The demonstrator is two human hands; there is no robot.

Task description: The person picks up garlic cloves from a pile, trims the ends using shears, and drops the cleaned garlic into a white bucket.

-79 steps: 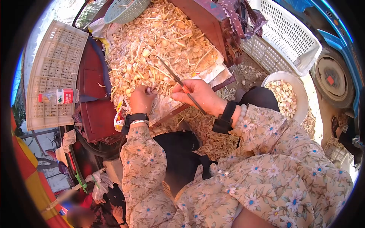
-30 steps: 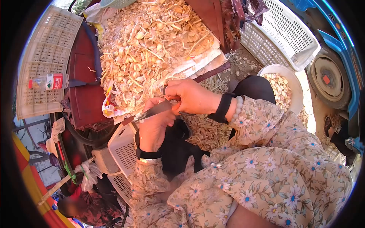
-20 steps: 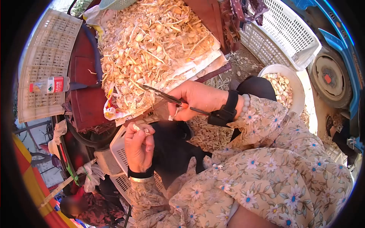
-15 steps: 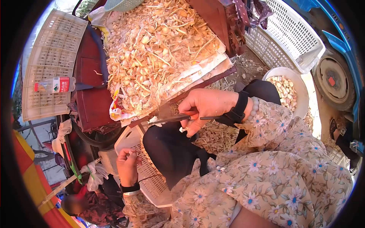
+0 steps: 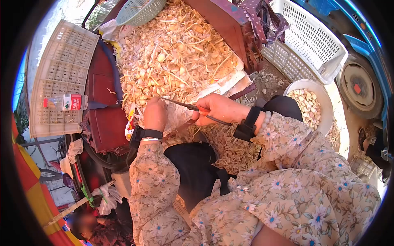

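In my right hand (image 5: 215, 108) is a thin dark knife (image 5: 182, 104), its narrow blade pointing left and a bit of orange showing by my fingers. My left hand (image 5: 156, 115) is at the near left edge of a heap of garlic (image 5: 172, 61), with its fingers curled down. Its fingertips are hidden, so I cannot make out what they hold. The knife's tip comes close to the left hand's fingers. Loose cloves, dry skins and stalks make up the heap, spread on a raised surface with a pale sheet edge (image 5: 223, 84).
To the right, a white bucket (image 5: 328, 119) contains garlic cloves, below a white plastic crate (image 5: 283, 61). Another crate (image 5: 53, 90) on the left bears a bottle (image 5: 72, 102). A green basket (image 5: 127, 16) sits atop the heap. Another person (image 5: 106, 233) is at lower left.
My left hand has risen from beside my knee to the heap's edge. The knife has turned, its tip now angled up and left. Something small and white at my right fingertips no longer shows.
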